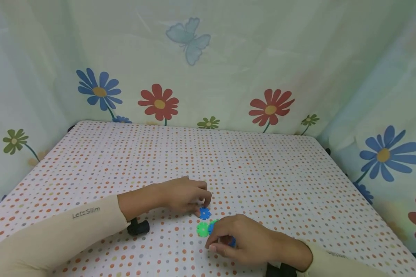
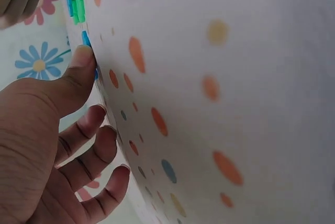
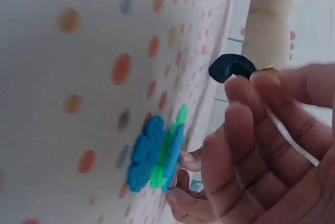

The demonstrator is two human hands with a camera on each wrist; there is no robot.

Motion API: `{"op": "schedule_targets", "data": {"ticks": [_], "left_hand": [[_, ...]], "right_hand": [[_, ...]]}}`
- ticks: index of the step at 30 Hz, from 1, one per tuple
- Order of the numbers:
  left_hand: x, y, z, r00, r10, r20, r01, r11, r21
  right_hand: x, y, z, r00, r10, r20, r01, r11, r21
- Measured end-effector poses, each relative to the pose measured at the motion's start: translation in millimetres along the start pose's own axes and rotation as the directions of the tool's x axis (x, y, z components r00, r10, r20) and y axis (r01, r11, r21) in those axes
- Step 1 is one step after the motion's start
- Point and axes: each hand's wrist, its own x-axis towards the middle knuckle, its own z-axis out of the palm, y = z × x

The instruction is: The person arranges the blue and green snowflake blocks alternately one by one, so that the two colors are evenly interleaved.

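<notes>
Evidently left-hand fingers (image 2: 78, 72) against 1 blue flower-shaped disc (image 1: 205, 214)

Soft lt w/ some wrist-cam blur

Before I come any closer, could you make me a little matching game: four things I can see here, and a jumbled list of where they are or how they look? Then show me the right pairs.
Things
1. Left hand
2. Butterfly
3. Tablecloth
4. Left sleeve

Places and looks
A. White with coloured dots
B. Cream with dark lettering
C. Thumb touching a blue flower-shaped disc
D. On the curtain, higher than the red flowers

Right pairs: 1-C, 2-D, 3-A, 4-B
</notes>
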Motion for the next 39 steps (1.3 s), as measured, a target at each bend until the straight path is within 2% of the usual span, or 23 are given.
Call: {"op": "schedule_targets", "data": {"ticks": [3,6,14,19,24,28,33,36,39], "left_hand": [[0.3,1.3,-1.9,1.0,0.008,0.007,-0.008,0.999,0.049],[-0.9,2.0,-1.9,1.0,-0.005,0.02,0.004,0.998,0.058],[-7.5,-1.1,-2.0,1.0,-0.018,0.004,0.018,0.997,0.077],[-17.2,-7.5,-2.3,0.999,-0.035,-0.015,0.036,0.996,0.087],[-32.5,-18.9,-2.6,0.997,-0.051,-0.051,0.055,0.996,0.072],[-50.3,-29.0,-1.4,0.99,-0.119,-0.07,0.119,0.993,-0.001],[-70.1,-34.9,-0.1,0.977,-0.204,-0.066,0.198,0.976,-0.09],[-74.9,-35.6,1.4,0.975,-0.208,-0.073,0.203,0.976,-0.072],[-73.1,-35.0,3.5,0.979,-0.189,-0.075,0.184,0.981,-0.065]], "right_hand": [[5.8,1.2,-2.3,0.997,0.07,-0.017,-0.069,0.997,0.031],[9.4,3.1,-1.0,0.992,0.122,-0.015,-0.121,0.992,0.033],[13.7,7.7,1.5,0.981,0.195,-0.019,-0.195,0.98,0.03],[15.1,10.7,-2.6,0.958,0.281,-0.061,-0.283,0.959,-0.028],[18.3,15.7,-5.7,0.933,0.348,-0.091,-0.357,0.928,-0.109],[21.8,20.1,-4.7,0.928,0.367,-0.06,-0.372,0.921,-0.117],[24.7,23.0,-2.0,0.92,0.393,-0.007,-0.39,0.91,-0.141],[25.7,23.9,-0.9,0.92,0.393,-0.001,-0.389,0.91,-0.146],[26.7,25.4,0.0,0.924,0.383,0.003,-0.379,0.915,-0.139]]}}
